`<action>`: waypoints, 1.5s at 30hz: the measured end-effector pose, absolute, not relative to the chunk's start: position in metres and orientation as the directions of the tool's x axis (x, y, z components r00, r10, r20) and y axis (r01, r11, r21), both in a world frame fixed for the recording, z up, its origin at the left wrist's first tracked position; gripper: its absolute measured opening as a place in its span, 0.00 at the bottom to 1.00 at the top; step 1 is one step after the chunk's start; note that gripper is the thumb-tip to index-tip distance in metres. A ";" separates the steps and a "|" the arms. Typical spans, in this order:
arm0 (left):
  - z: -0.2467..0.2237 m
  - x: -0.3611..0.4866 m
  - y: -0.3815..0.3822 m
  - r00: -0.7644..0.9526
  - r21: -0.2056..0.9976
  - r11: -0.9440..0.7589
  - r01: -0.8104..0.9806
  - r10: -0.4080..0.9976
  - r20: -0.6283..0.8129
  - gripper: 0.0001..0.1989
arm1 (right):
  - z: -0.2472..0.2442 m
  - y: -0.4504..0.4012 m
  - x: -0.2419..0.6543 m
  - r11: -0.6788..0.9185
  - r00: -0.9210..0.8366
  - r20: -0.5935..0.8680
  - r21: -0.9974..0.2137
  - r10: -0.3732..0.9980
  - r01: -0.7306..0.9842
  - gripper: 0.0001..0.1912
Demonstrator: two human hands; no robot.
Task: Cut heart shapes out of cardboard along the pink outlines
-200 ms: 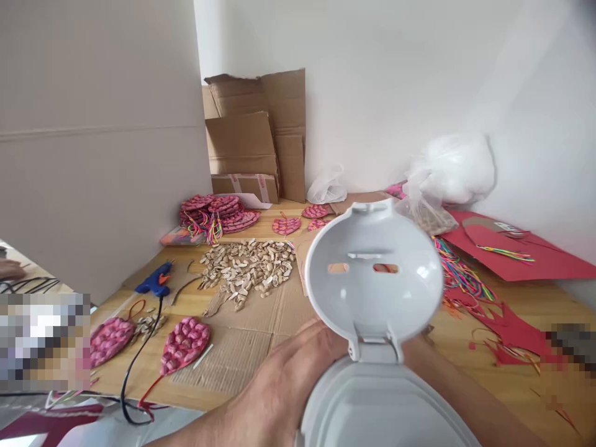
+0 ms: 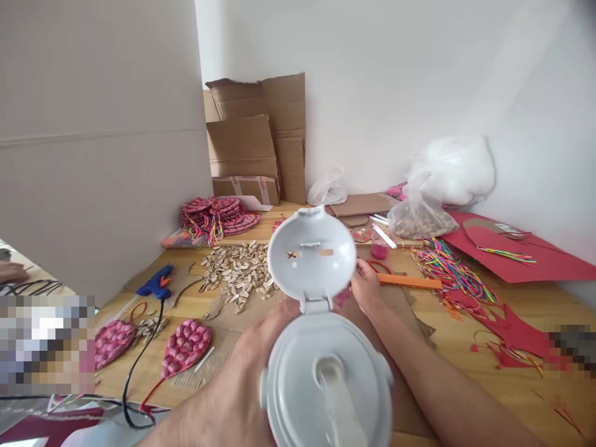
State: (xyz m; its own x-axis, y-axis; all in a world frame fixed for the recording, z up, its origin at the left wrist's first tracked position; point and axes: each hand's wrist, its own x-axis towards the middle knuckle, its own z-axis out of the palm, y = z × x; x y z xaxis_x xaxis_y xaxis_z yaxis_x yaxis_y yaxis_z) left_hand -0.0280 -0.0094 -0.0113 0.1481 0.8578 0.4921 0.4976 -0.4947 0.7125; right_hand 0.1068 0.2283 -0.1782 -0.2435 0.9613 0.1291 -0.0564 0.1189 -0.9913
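Observation:
A light grey drinking bottle (image 2: pixel 279 397) with its round flip lid (image 2: pixel 310 273) raised and a pale straw (image 2: pixel 342 403) in the top fills the lower middle of the view. My left hand (image 2: pixel 251 354) grips the bottle's left side; its fingertips are behind it. Beyond the raised lid, my right hand (image 2: pixel 365 285) is low over the work surface with curled fingers, partly hidden, so what they hold cannot be made out. Just right of it lie an orange strip (image 2: pixel 410 281) and a red loop (image 2: pixel 380 267). Pink bits show between lid and hand.
Peanut shells (image 2: pixel 237 273) are heaped on cardboard at centre left. A blue glue gun (image 2: pixel 156 282) and pink beaded leaf shapes (image 2: pixel 186 347) lie left. Coloured cords (image 2: pixel 451 267), red sheet (image 2: pixel 521 248) and clear bags (image 2: pixel 421 211) are on the right.
The bottle and my left hand have moved left and farther from the camera, bringing the straw into view. My right hand has come out from behind the lid.

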 end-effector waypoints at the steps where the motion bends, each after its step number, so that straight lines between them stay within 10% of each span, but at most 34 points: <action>1: -0.013 -0.033 -0.009 0.127 0.676 -0.501 0.540 0.843 0.523 0.46 | -0.181 0.231 0.106 0.111 -0.249 0.125 -0.991 0.960 -0.072 0.16; 8: -0.049 -0.087 0.010 0.023 0.664 -0.418 0.620 0.855 0.518 0.43 | -0.186 0.236 0.105 0.079 -0.265 0.118 -0.985 0.957 -0.153 0.20; 27: -0.075 -0.161 0.016 0.001 0.983 -0.175 0.048 0.985 0.175 0.56 | -0.178 0.232 0.106 0.036 -0.238 0.064 -0.992 0.969 -0.119 0.21; 33: -0.043 -0.155 0.030 -0.384 0.949 -0.271 -0.162 0.903 0.192 0.50 | -0.177 0.233 0.105 0.030 -0.237 0.059 -0.992 0.970 -0.125 0.22; 45: -0.044 -0.128 -0.013 -0.150 0.762 -0.321 0.562 0.867 0.476 0.33 | -0.179 0.234 0.106 0.037 -0.262 0.073 -0.990 0.962 -0.140 0.20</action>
